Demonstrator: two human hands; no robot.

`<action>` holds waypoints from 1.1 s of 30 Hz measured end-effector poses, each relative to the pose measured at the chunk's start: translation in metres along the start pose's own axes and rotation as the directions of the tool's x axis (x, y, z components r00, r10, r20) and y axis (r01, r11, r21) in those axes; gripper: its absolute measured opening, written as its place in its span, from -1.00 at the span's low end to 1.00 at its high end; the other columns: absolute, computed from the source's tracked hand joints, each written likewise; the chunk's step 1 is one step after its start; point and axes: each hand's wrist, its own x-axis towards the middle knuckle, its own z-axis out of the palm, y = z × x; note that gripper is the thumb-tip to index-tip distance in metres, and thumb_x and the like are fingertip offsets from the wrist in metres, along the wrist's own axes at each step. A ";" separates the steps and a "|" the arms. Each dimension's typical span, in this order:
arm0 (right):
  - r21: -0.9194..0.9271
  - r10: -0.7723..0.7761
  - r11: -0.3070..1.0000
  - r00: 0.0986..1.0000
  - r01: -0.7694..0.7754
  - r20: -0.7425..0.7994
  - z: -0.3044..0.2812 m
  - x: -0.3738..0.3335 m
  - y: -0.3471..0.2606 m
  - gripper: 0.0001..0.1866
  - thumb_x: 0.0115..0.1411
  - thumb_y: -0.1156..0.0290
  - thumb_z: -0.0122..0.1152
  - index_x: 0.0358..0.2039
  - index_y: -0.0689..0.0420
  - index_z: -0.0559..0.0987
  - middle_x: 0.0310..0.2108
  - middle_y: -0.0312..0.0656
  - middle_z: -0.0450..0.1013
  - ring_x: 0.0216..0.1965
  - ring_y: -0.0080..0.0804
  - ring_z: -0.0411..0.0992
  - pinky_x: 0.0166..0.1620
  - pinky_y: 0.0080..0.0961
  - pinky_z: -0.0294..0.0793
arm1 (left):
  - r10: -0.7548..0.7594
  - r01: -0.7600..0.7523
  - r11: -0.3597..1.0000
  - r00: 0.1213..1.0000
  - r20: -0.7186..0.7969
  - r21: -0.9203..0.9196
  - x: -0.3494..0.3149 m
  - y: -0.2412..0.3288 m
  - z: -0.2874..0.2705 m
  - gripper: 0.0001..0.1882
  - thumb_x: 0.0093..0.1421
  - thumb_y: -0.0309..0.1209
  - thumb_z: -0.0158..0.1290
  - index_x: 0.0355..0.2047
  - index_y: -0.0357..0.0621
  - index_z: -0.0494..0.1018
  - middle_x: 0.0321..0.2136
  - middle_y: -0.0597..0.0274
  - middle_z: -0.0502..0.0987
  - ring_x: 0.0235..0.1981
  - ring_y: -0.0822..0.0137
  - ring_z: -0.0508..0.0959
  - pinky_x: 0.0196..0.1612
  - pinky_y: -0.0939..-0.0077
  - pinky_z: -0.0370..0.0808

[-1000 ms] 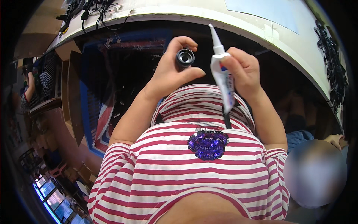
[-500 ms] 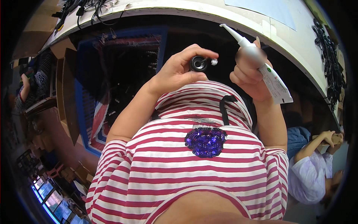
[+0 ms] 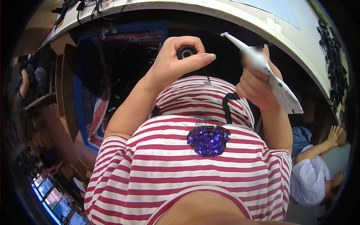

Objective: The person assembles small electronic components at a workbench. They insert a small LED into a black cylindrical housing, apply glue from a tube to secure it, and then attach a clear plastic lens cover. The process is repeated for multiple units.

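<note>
Place: workshop, looks like small-parts assembly
Table (image 3: 300,43): long, white, black cables (image 3: 334,71) bundled at right, more heaped at left
Crate (image 3: 83,108): blue plastic, dark items inside
Carton (image 3: 69,92): cardboard, open, beside crate; more boxes (image 3: 69,174) in background
Co-workers: 1 person (image 3: 24,88) left, 1 person (image 3: 309,182) right

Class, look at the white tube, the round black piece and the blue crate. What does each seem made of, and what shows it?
White tube: probably soft plastic or laminate, smooth; its body flattens to a straight end.
Round black piece: smooth plastic or coated metal, unclear which; its rim is even and dark.
Blue crate: likely moulded plastic, fairly matt; slatted, evenly coloured wall.
</note>
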 end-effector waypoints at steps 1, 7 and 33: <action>0.016 0.024 1.000 1.000 -0.024 0.003 0.000 0.000 0.001 -0.45 0.32 0.00 -0.45 -0.75 -0.01 0.19 -0.90 -0.43 0.06 -0.83 -0.63 -0.09 -0.63 -0.63 0.04 | 0.000 0.000 1.000 1.000 -0.013 0.014 0.001 0.001 0.001 -0.81 -0.03 -0.37 0.10 -0.60 -0.17 0.34 -0.65 0.42 0.31 -0.60 0.62 0.23 -0.52 0.71 0.12; 0.136 0.101 0.986 0.995 -0.099 -0.004 -0.004 0.002 0.007 -0.50 0.33 0.03 -0.43 -0.69 -0.01 0.20 -0.87 -0.45 0.08 -0.82 -0.68 -0.08 -0.65 -0.69 0.02 | 0.151 -0.130 0.961 0.986 -0.068 0.244 0.010 -0.003 0.007 -0.93 -0.08 -0.57 0.07 -0.57 -0.21 0.39 -0.65 0.42 0.32 -0.57 0.61 0.31 -0.47 0.74 0.25; -0.502 -0.021 0.839 0.909 -0.210 -0.416 0.019 0.022 0.015 -0.68 0.18 0.18 0.09 -0.36 0.22 0.57 -0.61 -0.31 0.47 -0.67 -0.75 0.36 -0.59 -0.88 0.26 | 0.234 -0.220 0.925 0.972 -0.009 0.309 0.011 -0.020 -0.005 -0.82 -0.21 -0.65 0.10 -0.51 -0.25 0.44 -0.54 0.29 0.44 -0.49 0.45 0.45 -0.39 0.65 0.34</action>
